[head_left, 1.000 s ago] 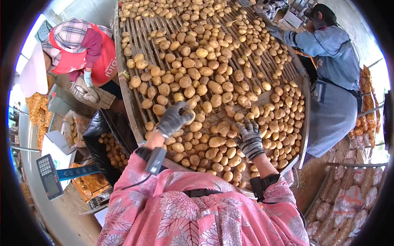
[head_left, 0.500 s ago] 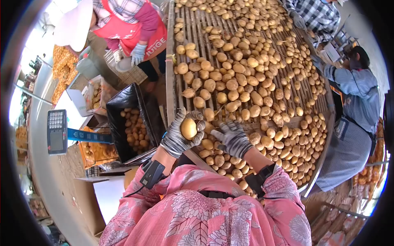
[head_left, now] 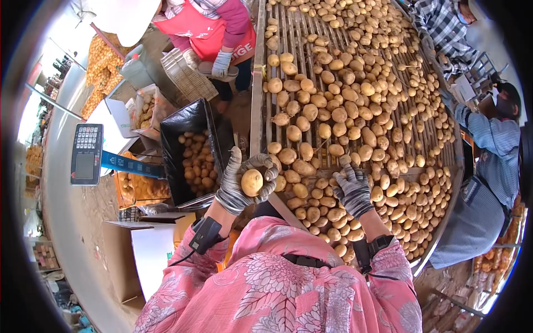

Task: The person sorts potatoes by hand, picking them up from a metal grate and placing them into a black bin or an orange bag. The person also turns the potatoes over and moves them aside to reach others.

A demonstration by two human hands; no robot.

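Observation:
A round potato (head_left: 251,182) rests in my left hand (head_left: 232,191), whose gloved fingers curl around it with the palm up. That hand is at the left edge of the slatted sorting table (head_left: 257,111), beside the black-lined box (head_left: 166,150). My right hand (head_left: 354,191), in a striped grey glove, reaches over the loose potatoes (head_left: 327,213) on the table. Its fingers are stretched forward and apart, with the fingertips at a potato (head_left: 345,160); no grip on it shows. Both wrists carry a dark strapped device.
Potatoes lie in the black-lined box. A scale display (head_left: 86,155) on a blue post and an open carton (head_left: 150,255) are at my left. A person in a red apron (head_left: 211,33) holds something by a basket (head_left: 189,75). Two people (head_left: 483,150) work along the right side.
The view has shifted, so the table appears farther right. My right hand has moved right across the potatoes with its fingers extended. The left hand still holds its potato.

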